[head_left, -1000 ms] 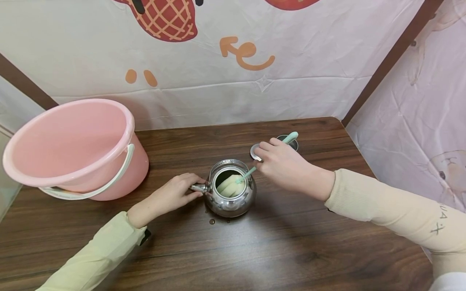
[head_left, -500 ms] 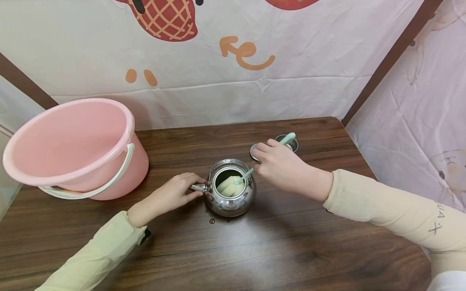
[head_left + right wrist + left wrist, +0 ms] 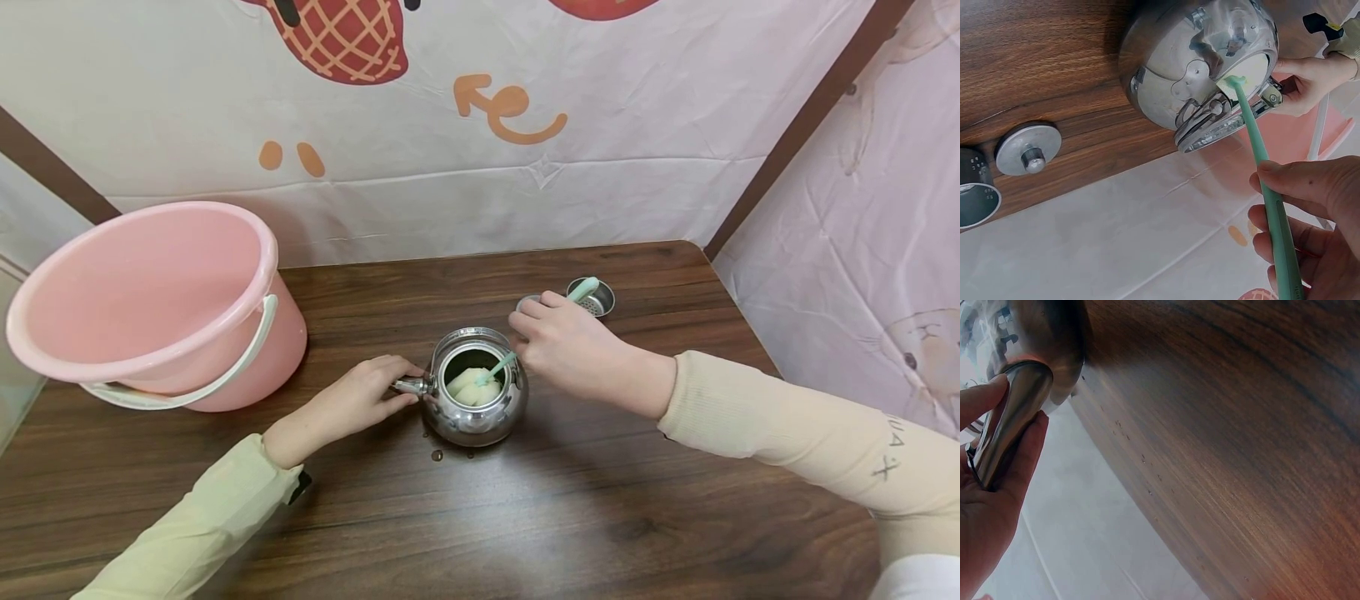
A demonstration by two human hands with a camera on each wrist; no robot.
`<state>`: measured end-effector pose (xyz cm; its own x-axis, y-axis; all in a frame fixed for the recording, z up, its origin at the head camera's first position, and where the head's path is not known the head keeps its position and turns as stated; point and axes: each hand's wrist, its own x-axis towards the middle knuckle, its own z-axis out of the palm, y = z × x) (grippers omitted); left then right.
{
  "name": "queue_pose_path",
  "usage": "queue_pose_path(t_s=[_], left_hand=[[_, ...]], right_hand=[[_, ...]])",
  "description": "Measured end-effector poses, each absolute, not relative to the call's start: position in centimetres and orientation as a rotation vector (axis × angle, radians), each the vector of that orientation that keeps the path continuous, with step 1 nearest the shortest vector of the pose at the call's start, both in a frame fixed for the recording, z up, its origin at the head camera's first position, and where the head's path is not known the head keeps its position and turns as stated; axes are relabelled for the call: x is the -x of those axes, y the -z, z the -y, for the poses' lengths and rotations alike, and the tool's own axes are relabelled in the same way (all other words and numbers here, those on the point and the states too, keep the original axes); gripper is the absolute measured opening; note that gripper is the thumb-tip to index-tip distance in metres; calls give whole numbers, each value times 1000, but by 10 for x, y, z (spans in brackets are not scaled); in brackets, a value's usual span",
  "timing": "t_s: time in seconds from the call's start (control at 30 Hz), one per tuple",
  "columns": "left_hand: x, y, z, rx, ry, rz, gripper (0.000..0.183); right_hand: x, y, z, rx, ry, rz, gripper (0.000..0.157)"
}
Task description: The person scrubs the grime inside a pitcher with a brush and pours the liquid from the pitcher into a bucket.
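Observation:
A shiny steel teapot point(image 3: 474, 427) stands on the wooden table, its mouth uncovered and its hoop handle lying toward the back. My left hand point(image 3: 363, 396) pinches the spout point(image 3: 1015, 415) between thumb and fingers. With its thumb and curled fingers, my right hand point(image 3: 573, 354) holds the mint-green handle point(image 3: 1266, 187) of a sponge brush. The brush's pale sponge head point(image 3: 472, 387) sits inside the teapot's mouth, with its lower part hidden by the wall. The handle slants up to the right, out of the opening.
Behind my right hand lie the teapot's knobbed lid point(image 3: 1029, 150) and a small perforated strainer cup point(image 3: 597, 302). A large pink bucket point(image 3: 288, 333) with a white handle stands at the left. Water drops point(image 3: 437, 456) dot the table before the teapot. A printed cloth point(image 3: 420, 208) hangs behind.
My right hand has shifted a little left, and the brush handle now reaches less far up and right. The sponge has moved slightly within the teapot. My left hand stays on the spout.

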<state>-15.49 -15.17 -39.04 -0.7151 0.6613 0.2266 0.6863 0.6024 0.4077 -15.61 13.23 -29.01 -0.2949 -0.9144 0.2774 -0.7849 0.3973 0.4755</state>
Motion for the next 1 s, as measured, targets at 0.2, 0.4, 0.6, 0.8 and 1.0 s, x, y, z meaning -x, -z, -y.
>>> queue_pose_path(t_s=[0.2,0.4,0.6,0.8,1.0], left_hand=[[155,391,152,1162,739,2766,24],[155,390,151,1160,739,2770,24],[155,390,152,1158,740,2773,24],[155,390,152,1164,745,2774,23],[156,391,152,1162,743,2783,23]], right_hand=[[157,292,-129,-1456,340,2148,13],[157,293,-125,-1449,331,2144,13],[158,292,-122,-1448,330,2161,13],[161,292,-119,-1445,350,2172,11],[165,292,-117,-1447,353,2202,12]])
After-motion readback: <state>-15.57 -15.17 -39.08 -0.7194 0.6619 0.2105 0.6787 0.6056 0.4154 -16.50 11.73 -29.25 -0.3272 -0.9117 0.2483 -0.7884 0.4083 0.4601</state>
